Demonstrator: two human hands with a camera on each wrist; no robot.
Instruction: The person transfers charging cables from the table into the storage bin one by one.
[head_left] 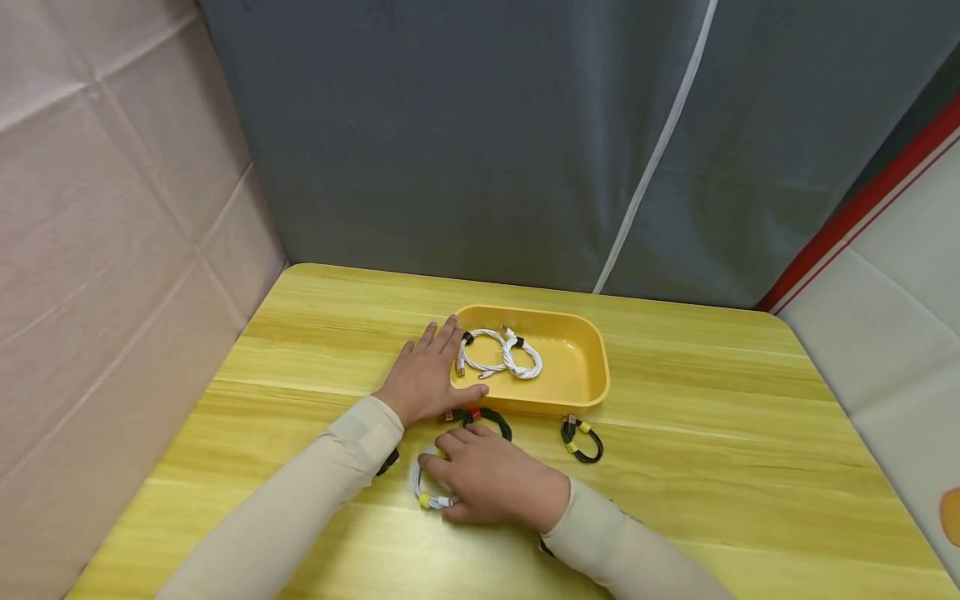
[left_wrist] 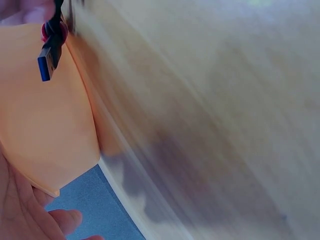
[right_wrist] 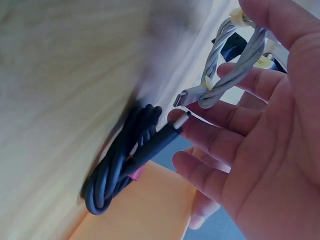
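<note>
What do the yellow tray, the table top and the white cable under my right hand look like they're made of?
Yellow tray: likely moulded plastic, with a smooth, even colour and rounded rim.
Table top: wood or wood-look laminate, with printed-looking grain and a slight sheen.
White cable: seems braided or twisted, a texture the right wrist view shows; yellow ties bind it.

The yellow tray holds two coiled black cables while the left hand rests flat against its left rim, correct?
Not quite: the two coiled cables in the yellow tray are white, not black, as the head view shows. The left hand does rest flat against the tray's left rim.
</note>
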